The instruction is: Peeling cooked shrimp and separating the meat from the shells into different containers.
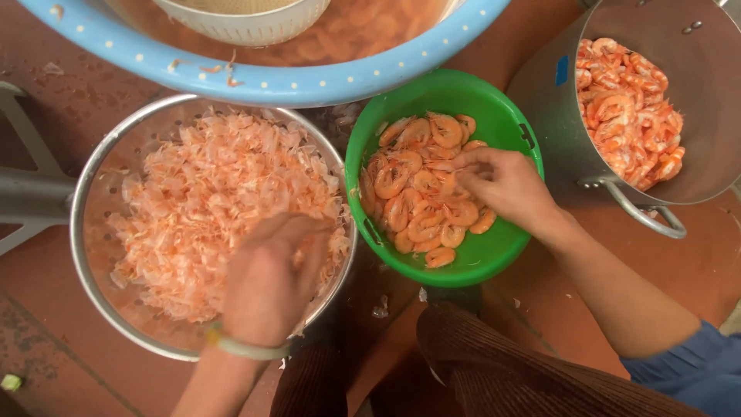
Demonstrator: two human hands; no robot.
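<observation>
Looking down from your head, you have your left hand (270, 282) over the near rim of the round metal colander (89, 193), which is heaped with pale pink shrimp shells (208, 193). The fingers are curled loosely downward toward the shells, and the hand is blurred, so you cannot tell whether anything is pinched in it. A light-coloured band (243, 347) sits on that wrist.

Your right hand (505, 185) reaches into the green plastic bowl (494, 116), just to the right of the colander. Its fingertips (463, 162) are drawn close together and touching the whole cooked shrimp (421, 205) piled inside; whether one shrimp is actually gripped cannot be told. The shrimp fill the left and middle part of the bowl, while its right wall is bare.

Farther right stands a large steel pot (556, 116) with a looped handle (648, 220), tilted toward you and holding more cooked shrimp (629, 112). Along the top edge lies a wide blue basin (255, 81) with white dots, and a white strainer (247, 27) rests inside it. Everything sits on the reddish-brown floor (695, 262). Your knees in brown corduroy (494, 371) show at the bottom, and a blue sleeve (695, 371) covers your right upper arm.
</observation>
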